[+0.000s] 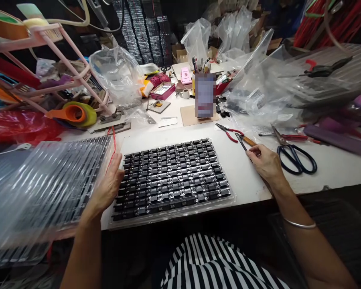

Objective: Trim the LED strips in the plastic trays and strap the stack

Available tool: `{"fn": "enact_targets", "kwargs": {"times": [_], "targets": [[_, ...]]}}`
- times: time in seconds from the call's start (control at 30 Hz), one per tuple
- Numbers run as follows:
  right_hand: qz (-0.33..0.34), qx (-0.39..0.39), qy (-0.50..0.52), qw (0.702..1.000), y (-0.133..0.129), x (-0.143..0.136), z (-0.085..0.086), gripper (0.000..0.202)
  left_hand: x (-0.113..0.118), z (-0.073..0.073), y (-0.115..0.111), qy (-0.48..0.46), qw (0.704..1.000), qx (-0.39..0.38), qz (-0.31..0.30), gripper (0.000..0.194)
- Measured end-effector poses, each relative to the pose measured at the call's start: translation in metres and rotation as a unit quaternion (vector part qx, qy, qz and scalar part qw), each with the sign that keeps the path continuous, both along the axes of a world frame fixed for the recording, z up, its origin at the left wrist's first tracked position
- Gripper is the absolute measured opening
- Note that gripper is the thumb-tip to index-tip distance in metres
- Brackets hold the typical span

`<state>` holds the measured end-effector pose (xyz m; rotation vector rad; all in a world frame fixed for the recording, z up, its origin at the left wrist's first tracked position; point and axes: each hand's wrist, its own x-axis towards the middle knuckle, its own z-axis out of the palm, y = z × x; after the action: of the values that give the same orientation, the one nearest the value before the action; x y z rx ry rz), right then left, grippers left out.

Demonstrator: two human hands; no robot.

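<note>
A clear plastic tray (pixel 228 197) lies flat on the white table, filled with rows of small black circuit boards (pixel 180 170). My left hand (pixel 106 186) is at the tray's left edge, fingers together. A thin red wire (pixel 113 138) runs up from those fingers in a narrow loop. To the right of the tray, my right hand (pixel 266 162) pinches a slim dark tool with a metal tip (pixel 241 141); its exact kind is unclear. Red-handled pliers (pixel 230 131) and a wooden handle (pixel 249 140) lie just beyond its tip.
Stacked clear trays (pixel 51 180) stand at the left, below a pink rack (pixel 75 52). Dark-handled scissors (pixel 296 158) lie right of my right hand. A blurred-out phone-like object (pixel 205 96) stands at the back. Plastic bags (pixel 258 96) crowd the back right.
</note>
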<state>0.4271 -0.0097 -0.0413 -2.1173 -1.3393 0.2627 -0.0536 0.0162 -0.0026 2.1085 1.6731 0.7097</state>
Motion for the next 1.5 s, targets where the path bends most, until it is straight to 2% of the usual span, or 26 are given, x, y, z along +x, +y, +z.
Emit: {"fn": "enact_targets", "kwargs": {"times": [0.17, 0.23, 0.33, 0.4, 0.5, 0.6, 0.7, 0.77, 0.87, 0.93, 0.97, 1.03, 1.1, 1.13, 1.2, 1.33, 1.4, 1.5], "targets": [[0.000, 0.034, -0.082, 0.996, -0.008, 0.013, 0.006, 0.025, -0.002, 0.008, -0.055, 0.030, 0.998, 0.025, 0.043, 0.058], [-0.004, 0.022, -0.113, 0.993, -0.011, 0.019, 0.010, 0.031, 0.007, 0.010, -0.079, 0.034, 0.998, 0.046, 0.041, 0.055], [0.015, -0.008, -0.142, 0.990, -0.010, 0.025, 0.013, 0.041, 0.034, 0.011, -0.111, 0.039, 0.994, 0.094, 0.030, 0.054], [0.030, -0.043, -0.184, 0.982, -0.003, 0.026, 0.013, 0.048, 0.058, 0.009, -0.126, 0.058, 0.992, 0.114, -0.003, 0.056], [0.026, -0.100, -0.227, 0.968, 0.009, 0.025, 0.012, 0.052, 0.089, 0.004, -0.139, 0.114, 0.981, 0.115, -0.108, 0.061], [0.004, -0.149, -0.206, 0.967, 0.015, 0.026, 0.016, 0.033, 0.110, -0.001, -0.144, 0.160, 0.967, 0.127, -0.155, 0.060], [-0.010, -0.176, -0.144, 0.974, 0.007, 0.027, 0.023, 0.022, 0.119, -0.004, -0.145, 0.188, 0.963, 0.129, -0.144, 0.057], [-0.016, -0.159, -0.107, 0.981, -0.004, 0.026, 0.028, 0.018, 0.120, -0.006, -0.144, 0.199, 0.962, 0.126, -0.139, 0.056], [-0.019, -0.056, -0.037, 0.998, -0.026, 0.018, 0.036, 0.014, 0.120, -0.009, -0.143, 0.204, 0.961, 0.129, -0.135, 0.055], [-0.027, 0.078, 0.050, 0.995, -0.041, 0.010, 0.040, 0.017, 0.120, -0.010, -0.142, 0.204, 0.961, 0.130, -0.135, 0.054], [-0.035, 0.158, 0.107, 0.981, -0.047, 0.005, 0.043, 0.021, 0.121, -0.010, -0.142, 0.203, 0.961, 0.132, -0.135, 0.053], [-0.036, 0.297, 0.242, 0.923, -0.059, -0.006, 0.048, 0.027, 0.121, -0.009, -0.141, 0.200, 0.959, 0.140, -0.141, 0.053], [-0.014, 0.363, 0.356, 0.861, -0.067, -0.018, 0.052, 0.030, 0.120, -0.008, -0.141, 0.193, 0.958, 0.151, -0.147, 0.054], [0.003, 0.364, 0.395, 0.844, -0.070, -0.024, 0.054, 0.031, 0.119, -0.008, -0.141, 0.186, 0.959, 0.157, -0.146, 0.055], [0.033, 0.330, 0.436, 0.837, -0.075, -0.037, 0.053, 0.029, 0.114, -0.007, -0.140, 0.165, 0.964, 0.167, -0.126, 0.058], [0.066, 0.263, 0.445, 0.853, -0.081, -0.060, 0.039, 0.016, 0.095, -0.008, -0.138, 0.135, 0.977, 0.165, -0.022, 0.062], [0.086, 0.245, 0.427, 0.866, -0.084, -0.068, 0.032, 0.016, 0.083, -0.011, -0.137, 0.137, 0.978, 0.151, 0.036, 0.062], [0.112, 0.191, 0.365, 0.905, -0.087, -0.075, 0.028, 0.019, 0.065, -0.017, -0.138, 0.143, 0.977, 0.124, 0.101, 0.065]]}}
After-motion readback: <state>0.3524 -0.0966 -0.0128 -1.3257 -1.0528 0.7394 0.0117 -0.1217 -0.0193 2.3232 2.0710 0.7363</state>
